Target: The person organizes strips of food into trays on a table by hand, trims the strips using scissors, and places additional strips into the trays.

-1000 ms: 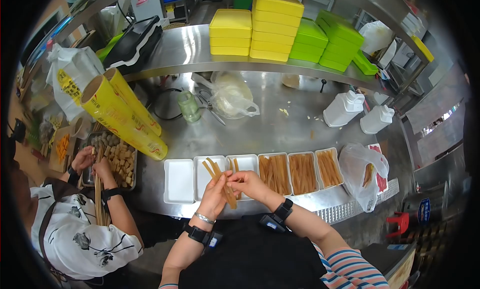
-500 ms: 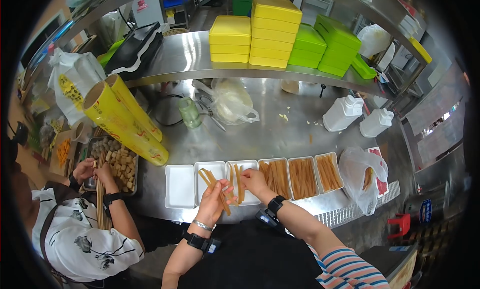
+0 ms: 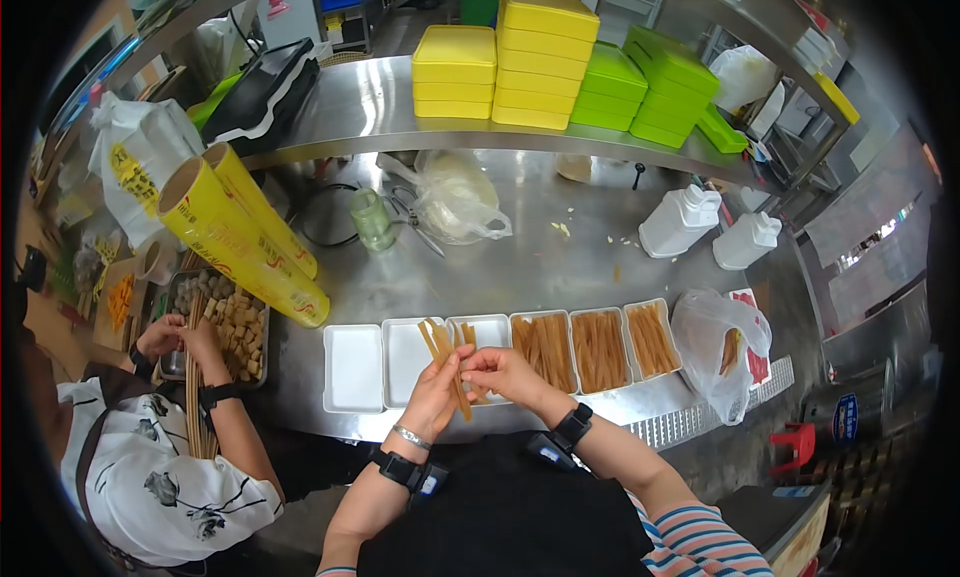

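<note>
Several long, flat brown strips [image 3: 438, 339] stick up out of my left hand [image 3: 436, 397], which is closed around them. My right hand [image 3: 503, 374] meets it from the right, fingers pinched together against the bundle; what lies between those fingertips is hidden. Both hands hover over the near edge of a white tray [image 3: 492, 330] where a few strips lie, partly covered by my fingers. On its left stand two white trays, the outer tray [image 3: 353, 367] showing its bare bottom. To the right, three more trays hold rows of brown strips [image 3: 600, 352].
A plastic bag [image 3: 708, 352] sits right of the trays. Two white jugs [image 3: 680, 222], a glass jar [image 3: 372, 220] and a tied bag [image 3: 455, 199] stand farther back. Yellow rolls [image 3: 245, 242] rise at left. Beside me a co-worker [image 3: 165, 467] handles sticks above a cube-filled pan [image 3: 262, 362].
My right hand has moved left from the third tray to my left hand, and its fingers now touch the bundle. The strips left in that tray lie behind my hands.
</note>
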Demonstrator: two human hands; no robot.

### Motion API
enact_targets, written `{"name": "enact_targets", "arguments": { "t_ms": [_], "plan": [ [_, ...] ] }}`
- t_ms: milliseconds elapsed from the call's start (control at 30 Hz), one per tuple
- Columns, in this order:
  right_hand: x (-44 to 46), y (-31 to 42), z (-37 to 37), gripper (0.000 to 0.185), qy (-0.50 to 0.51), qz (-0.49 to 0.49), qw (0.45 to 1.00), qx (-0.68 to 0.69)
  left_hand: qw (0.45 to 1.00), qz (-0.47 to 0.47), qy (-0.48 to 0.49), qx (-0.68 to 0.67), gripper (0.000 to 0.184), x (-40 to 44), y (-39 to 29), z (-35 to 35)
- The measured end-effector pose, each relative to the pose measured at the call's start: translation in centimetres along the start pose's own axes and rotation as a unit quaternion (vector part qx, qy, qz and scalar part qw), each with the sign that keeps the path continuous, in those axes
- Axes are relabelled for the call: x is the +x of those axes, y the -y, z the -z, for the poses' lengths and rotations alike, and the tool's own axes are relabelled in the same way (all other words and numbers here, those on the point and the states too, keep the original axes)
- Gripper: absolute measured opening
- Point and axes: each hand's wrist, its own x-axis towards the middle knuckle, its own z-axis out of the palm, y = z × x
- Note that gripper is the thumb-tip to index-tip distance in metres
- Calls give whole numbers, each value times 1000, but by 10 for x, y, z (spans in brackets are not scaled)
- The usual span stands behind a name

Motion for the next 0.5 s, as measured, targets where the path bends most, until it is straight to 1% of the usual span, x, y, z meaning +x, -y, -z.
{"name": "enact_targets", "arguments": {
  "t_ms": [100,167,200,267,300,367,400,467,500],
  "plan": [
    [-8,0,7,15,-25,13,1000,-7,1000,7,6,5,28,-1,6,10],
    [-6,-6,17,12,-85,19,991,-106,996,26,-81,-25,24,-7,4,11],
    [-3,-9,20,12,-85,20,990,-106,996,25,-80,-24,24,-8,4,11],
    [5,-18,25,15,-145,-19,974,-173,995,16,-99,-14,23,-12,2,12],
    [11,-23,27,15,-145,-18,974,-173,995,15,-99,-13,23,-13,1,11],
    [26,-39,29,18,-159,-65,962,-212,996,7,-89,-7,23,-14,-1,9],
    [35,-52,32,18,-158,-65,963,-211,996,6,-91,-7,23,-14,-3,9],
    [50,-77,37,21,-130,-55,938,-317,997,-6,-72,5,24,-14,-5,7],
    [45,-73,34,21,-127,-57,938,-318,997,-6,-75,3,24,-14,-7,4]
  ]
}}
